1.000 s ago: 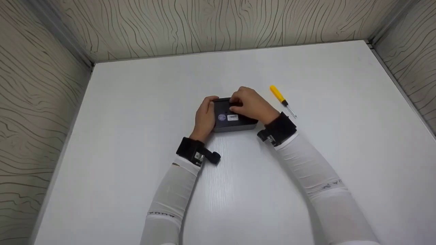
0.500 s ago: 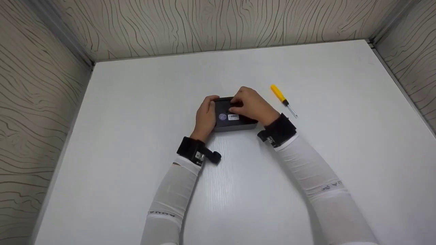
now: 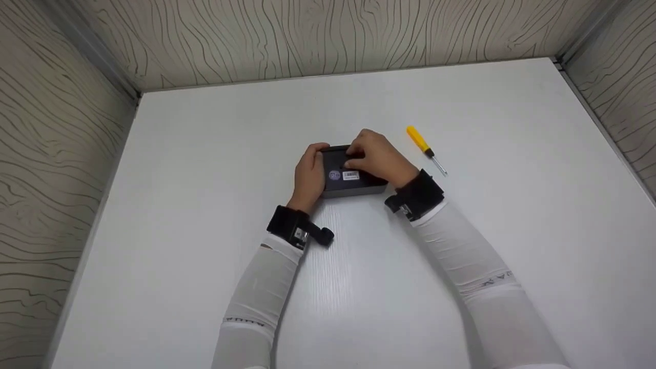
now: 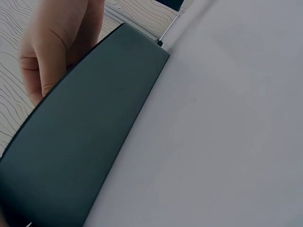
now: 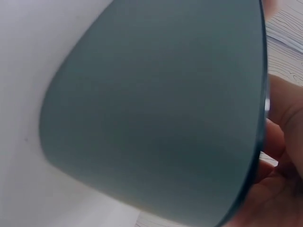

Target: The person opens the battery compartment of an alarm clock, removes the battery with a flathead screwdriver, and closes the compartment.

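Note:
A dark grey box-shaped device [image 3: 353,183] lies on the white table [image 3: 205,169], with two small labels on its top face. My left hand [image 3: 307,174] grips its left end, thumb curled over the far edge. My right hand [image 3: 378,156] lies over the right part of the top, its fingers curled down onto the top face near the labels. What the fingertips touch is hidden. The left wrist view shows the device's smooth side [image 4: 85,137] close up with fingers [image 4: 52,52] above it. In the right wrist view the same side [image 5: 156,109] fills the frame.
A yellow-handled screwdriver [image 3: 424,149] lies on the table just right of my right hand, tip pointing toward me; its tip [image 4: 168,33] also shows in the left wrist view. Wood-patterned walls [image 3: 328,36] close the table in at the back and on both sides.
Both hands stay on the device in the same place. The right fingers have shifted only slightly on the top face.

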`<move>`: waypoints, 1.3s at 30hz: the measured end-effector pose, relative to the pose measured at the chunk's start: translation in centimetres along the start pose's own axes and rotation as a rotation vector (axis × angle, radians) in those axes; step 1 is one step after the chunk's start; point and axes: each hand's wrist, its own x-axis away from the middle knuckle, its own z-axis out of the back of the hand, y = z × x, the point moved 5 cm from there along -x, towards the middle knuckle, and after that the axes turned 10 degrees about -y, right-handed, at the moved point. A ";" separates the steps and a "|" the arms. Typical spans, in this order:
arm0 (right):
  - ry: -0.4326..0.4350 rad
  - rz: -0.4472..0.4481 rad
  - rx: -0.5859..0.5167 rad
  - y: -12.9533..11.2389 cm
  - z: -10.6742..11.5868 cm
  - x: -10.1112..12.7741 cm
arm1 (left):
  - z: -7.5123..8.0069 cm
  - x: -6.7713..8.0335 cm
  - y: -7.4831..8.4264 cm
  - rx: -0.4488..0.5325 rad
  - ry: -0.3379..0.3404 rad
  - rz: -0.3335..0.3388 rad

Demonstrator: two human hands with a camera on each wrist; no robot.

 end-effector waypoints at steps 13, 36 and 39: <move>-0.017 0.007 -0.001 0.1 0.0 -0.2 | 0.1 0.0 0.1 -0.020 0.026 -0.019; -0.047 -0.011 0.011 0.2 0.4 -0.5 | 0.0 0.0 0.2 -0.035 0.030 -0.018; -0.046 -0.013 0.009 0.2 0.5 -0.5 | 0.0 -0.1 0.2 -0.032 0.035 -0.020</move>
